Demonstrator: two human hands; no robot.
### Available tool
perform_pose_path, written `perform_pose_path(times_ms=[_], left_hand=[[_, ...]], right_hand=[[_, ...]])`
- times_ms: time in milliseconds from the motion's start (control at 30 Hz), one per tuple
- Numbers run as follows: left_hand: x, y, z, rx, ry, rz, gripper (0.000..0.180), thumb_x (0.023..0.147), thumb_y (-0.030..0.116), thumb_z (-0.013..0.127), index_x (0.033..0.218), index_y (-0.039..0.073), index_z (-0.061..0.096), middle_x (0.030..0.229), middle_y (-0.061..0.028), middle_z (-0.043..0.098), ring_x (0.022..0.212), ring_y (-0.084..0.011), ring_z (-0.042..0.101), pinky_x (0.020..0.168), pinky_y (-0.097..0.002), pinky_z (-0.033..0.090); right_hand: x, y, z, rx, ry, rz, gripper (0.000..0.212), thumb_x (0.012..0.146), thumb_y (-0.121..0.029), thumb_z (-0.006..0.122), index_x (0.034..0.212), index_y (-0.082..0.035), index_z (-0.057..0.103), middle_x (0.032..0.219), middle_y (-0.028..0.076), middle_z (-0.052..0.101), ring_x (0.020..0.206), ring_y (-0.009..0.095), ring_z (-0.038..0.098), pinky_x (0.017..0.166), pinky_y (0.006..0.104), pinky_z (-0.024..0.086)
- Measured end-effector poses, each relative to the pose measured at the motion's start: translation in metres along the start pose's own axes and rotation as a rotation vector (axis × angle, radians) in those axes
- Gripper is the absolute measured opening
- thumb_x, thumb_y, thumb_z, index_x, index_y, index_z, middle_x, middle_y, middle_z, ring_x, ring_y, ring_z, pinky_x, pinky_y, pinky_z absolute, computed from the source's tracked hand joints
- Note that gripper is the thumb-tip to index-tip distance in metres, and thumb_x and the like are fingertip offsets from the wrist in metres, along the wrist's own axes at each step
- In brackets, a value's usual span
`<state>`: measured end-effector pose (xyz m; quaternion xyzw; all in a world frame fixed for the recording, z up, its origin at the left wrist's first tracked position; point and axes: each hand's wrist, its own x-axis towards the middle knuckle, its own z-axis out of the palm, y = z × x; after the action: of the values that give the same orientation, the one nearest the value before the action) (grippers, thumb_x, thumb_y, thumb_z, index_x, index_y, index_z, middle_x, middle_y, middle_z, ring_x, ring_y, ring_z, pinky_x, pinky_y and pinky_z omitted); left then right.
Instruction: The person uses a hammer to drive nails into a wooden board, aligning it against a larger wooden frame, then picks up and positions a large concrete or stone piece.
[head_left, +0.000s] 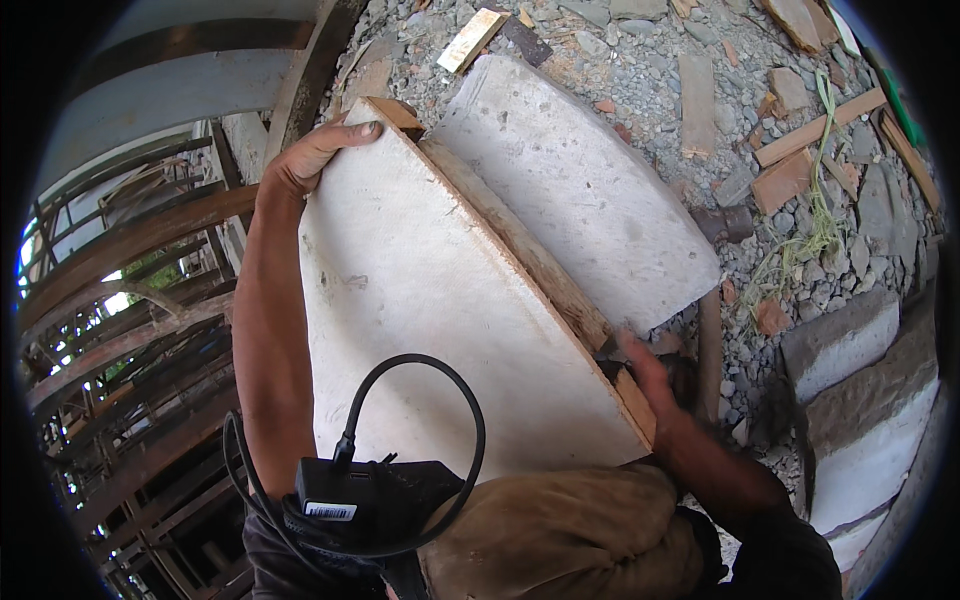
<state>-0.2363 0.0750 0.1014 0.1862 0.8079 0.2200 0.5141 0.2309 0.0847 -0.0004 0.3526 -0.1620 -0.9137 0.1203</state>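
One white board [415, 275], long axis slanting down rightward; left fingers [352, 134] clamping it, right fingers [645, 366] unclear.

A dark sleeve [785, 560] at lower right, creased brown trousers [560, 530] at bottom centre; lower left, a boxy black device [385, 500] with white barcode label [330, 512] and looping black cable [481, 430].

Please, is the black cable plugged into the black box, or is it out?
Plugged in: the plug of the black cable enters the black box at its top edge.
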Motion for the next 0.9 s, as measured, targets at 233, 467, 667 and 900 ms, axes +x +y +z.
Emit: perform_pose_path(times_ms=[233, 467, 667, 900], left_hand=[[-0.006, 0.005, 0.009, 0.061, 0.045, -0.111, 0.081, 0.073, 0.060, 0.084, 0.130, 0.003, 0.068, 0.117, -0.0173, 0.072, 0.107, -0.0258, 0.070, 0.097, -0.0380, 0.055], [-0.004, 0.008, 0.011, 0.093, 0.001, -0.112, 0.077, 0.075, 0.066, 0.079, 0.123, 0.006, 0.072, 0.112, -0.0180, 0.073, 0.101, -0.0263, 0.072, 0.092, -0.0378, 0.057], [-0.008, 0.009, 0.012, 0.111, 0.013, -0.116, 0.074, 0.077, 0.065, 0.079, 0.121, 0.006, 0.074, 0.110, -0.0186, 0.074, 0.100, -0.0255, 0.072, 0.089, -0.0383, 0.058], [-0.008, 0.007, 0.011, 0.076, -0.036, -0.072, 0.073, 0.079, 0.063, 0.078, 0.119, 0.003, 0.073, 0.108, -0.0174, 0.074, 0.097, -0.0236, 0.073, 0.087, -0.0359, 0.059]], right_hand=[[0.007, -0.001, 0.009, -0.048, 0.090, 0.042, 0.061, 0.091, -0.054, 0.068, 0.125, -0.003, 0.063, 0.103, 0.015, 0.072, 0.086, 0.026, 0.072, 0.079, 0.0413, 0.060], [0.003, -0.004, -0.001, -0.198, 0.083, 0.110, 0.056, 0.091, -0.051, 0.068, 0.118, -0.003, 0.067, 0.098, 0.015, 0.073, 0.084, 0.026, 0.071, 0.077, 0.0403, 0.059], [0.000, 0.002, 0.015, 0.097, -0.030, 0.143, 0.069, 0.091, -0.054, 0.064, 0.138, -0.003, 0.059, 0.120, 0.019, 0.070, 0.097, 0.029, 0.072, 0.088, 0.0413, 0.058], [-0.004, 0.009, 0.003, 0.009, 0.022, 0.054, 0.071, 0.091, -0.053, 0.065, 0.140, -0.002, 0.057, 0.123, 0.020, 0.069, 0.103, 0.030, 0.071, 0.093, 0.0442, 0.058]])
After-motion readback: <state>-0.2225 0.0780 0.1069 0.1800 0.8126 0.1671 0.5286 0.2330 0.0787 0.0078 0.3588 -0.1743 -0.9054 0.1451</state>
